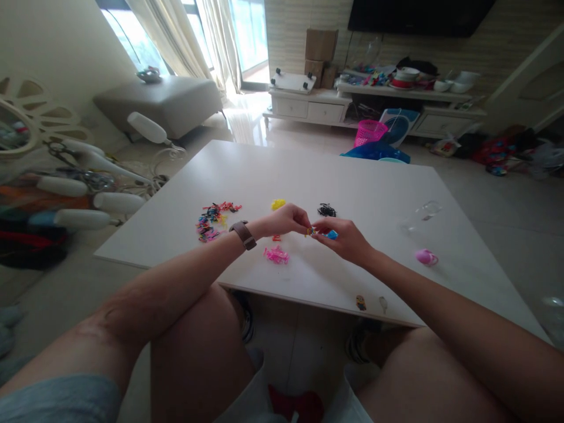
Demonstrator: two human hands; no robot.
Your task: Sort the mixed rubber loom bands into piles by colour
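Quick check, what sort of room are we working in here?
Most likely a home living room: a low white table, a grey sofa by the curtained window, and a TV cabinet against the wall.

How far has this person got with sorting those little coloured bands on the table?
Partly done, it seems. Separate small piles already lie on the white table: yellow pile, black pile and pink pile. In hand: the left hand and right hand meet over a few small bands, blue and yellow. Left: the mixed heap, which looks the largest.
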